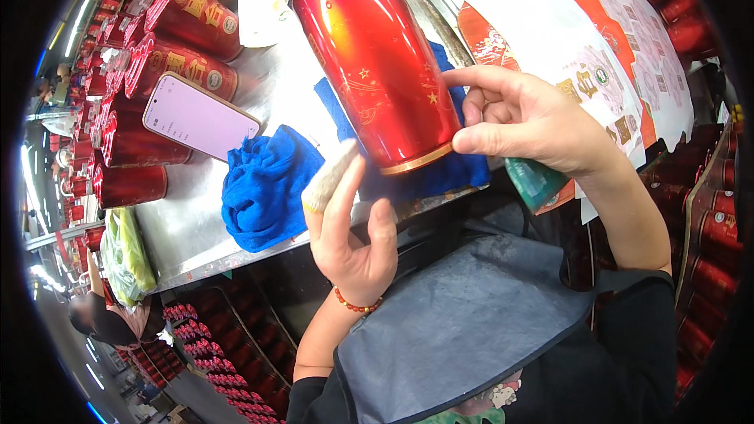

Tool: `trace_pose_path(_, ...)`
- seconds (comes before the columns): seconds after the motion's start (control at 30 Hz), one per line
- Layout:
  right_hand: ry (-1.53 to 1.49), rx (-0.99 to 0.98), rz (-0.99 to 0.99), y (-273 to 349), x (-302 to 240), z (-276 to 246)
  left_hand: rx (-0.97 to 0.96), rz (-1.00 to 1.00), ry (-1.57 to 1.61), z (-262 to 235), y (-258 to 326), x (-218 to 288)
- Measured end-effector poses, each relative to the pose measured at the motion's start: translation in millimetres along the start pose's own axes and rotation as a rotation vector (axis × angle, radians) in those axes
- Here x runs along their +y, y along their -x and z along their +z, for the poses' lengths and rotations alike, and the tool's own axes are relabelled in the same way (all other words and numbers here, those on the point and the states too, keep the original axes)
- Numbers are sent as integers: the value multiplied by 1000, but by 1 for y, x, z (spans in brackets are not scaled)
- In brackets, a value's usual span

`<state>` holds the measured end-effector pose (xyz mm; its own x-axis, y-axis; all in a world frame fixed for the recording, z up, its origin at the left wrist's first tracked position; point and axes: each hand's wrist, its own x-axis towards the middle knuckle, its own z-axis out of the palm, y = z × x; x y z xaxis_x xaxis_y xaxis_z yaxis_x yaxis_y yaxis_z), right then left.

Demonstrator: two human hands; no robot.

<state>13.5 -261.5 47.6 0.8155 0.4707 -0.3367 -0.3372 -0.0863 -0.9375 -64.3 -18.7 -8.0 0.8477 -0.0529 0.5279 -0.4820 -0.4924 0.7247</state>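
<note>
Head view is showing me holding a glossy red metal cylinder with gold stars and a gold rim (pixel 377 63) up over the steel worktable (pixel 188 220). Its long axis is running from upper left to lower right, slightly tilted off upright, with the gold-rimmed end pointing down toward me and the far end pointing away toward the top of the picture. My right hand (pixel 526 122) is pinching it near the rim, thumb and fingers closing on its right side. My left hand (pixel 349 228) is reaching up from below with fingers spread loosely, the index finger wearing a pale cloth wrap (pixel 330 177) and touching the cylinder's lower left side just above the rim. Beneath the cylinder, a crumpled blue cloth (pixel 263 188) is lying on the table. Left of it, a phone with a pale lit screen (pixel 200 118) is leaning on stacked red cylinders with gold markings (pixel 181 39). Printed white and red flat sheets (pixel 565 39) are lying to the right.
</note>
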Motion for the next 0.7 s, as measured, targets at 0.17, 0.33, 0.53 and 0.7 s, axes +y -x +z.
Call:
trace_pose_path(0.17,27,9,-39,-3,3,4,44,98,-57,1,3,5)
trace_pose_path(0.33,90,42,-46,-1,0,9,40,149,-105,4,-4,7)
trace_pose_path(0.53,28,24,-55,-3,4,6,35,109,-51,1,-7,7)
trace_pose_path(0.7,18,42,-7,-1,1,6,134,-29,84,2,-2,6)
